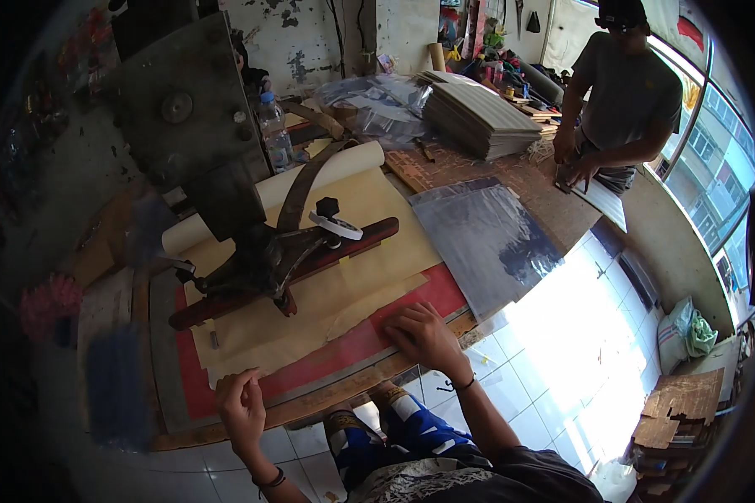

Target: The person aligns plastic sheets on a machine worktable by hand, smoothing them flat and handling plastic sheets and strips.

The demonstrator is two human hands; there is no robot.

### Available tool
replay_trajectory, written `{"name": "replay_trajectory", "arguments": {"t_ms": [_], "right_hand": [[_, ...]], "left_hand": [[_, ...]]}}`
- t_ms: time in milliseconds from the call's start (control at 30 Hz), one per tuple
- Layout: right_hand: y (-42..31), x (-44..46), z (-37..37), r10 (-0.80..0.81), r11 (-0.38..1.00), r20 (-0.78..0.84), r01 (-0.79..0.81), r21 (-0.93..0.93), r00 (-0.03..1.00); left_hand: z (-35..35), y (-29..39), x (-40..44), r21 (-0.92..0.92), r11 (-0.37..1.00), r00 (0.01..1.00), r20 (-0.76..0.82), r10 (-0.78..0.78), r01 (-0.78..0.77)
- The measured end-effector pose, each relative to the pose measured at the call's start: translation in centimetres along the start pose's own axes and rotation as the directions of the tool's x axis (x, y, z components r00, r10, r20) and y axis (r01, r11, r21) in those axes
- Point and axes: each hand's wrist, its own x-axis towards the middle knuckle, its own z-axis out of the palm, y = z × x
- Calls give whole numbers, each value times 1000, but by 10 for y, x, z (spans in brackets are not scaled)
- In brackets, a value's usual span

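My left hand is at the near left edge of the bench, fingers curled together by the corner of a yellowish sheet. Whatever those fingers may hold is hidden. My right hand rests with loosely bent fingers on a red sheet, near the bench's front edge. The yellowish sheet lies over the red one, and its far end is rolled up. Above both sheets stands a dark metal press head with a long red bar across it. A white ring of tape hangs at its knob.
Clear plastic sheets lie right of the red sheet. Behind are a stack of grey boards, a water bottle and plastic bags. Another person works at the far right over a white strip. Sacks stand on the floor.
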Motion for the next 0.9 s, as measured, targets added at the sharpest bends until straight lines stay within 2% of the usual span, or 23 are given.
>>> {"name": "replay_trajectory", "arguments": {"t_ms": [100, 200, 300, 400, 500, 600, 800, 900], "right_hand": [[0, 1, 1, 12, 1000, 8, -12, -2, 1000], [-3, 3, -1, -1, 1000, -5, 1, -27, 1000], [-2, 2, 3, 68, 997, 6, -68, 34, 998], [-3, -1, 2, 53, 998, 9, -53, 41, 999], [-13, -6, -4, 33, 999, -32, -34, -20, 999], [-15, -10, 1, 44, 997, -56, -47, -61, 997], [-12, -9, 3, 45, 995, -70, -52, -90, 996], [-12, -9, 3, 28, 996, -72, -35, -86, 997]], "left_hand": [[11, -24, -8, 39, 998, 999, 14, -47, 46], [11, -20, -4, -64, 985, 987, 36, -157, 159], [13, -21, -5, 64, 998, 999, 29, -30, 28], [12, -14, -19, 142, 989, 999, 27, 26, -30], [13, -9, -33, 215, 975, 998, -17, -52, 55], [12, -14, -35, 252, 968, 1000, -16, -19, 22], [5, -8, -29, 190, 982, 998, 53, -19, 8], [-5, -13, -28, -63, 993, 994, 43, -96, 99]]}}
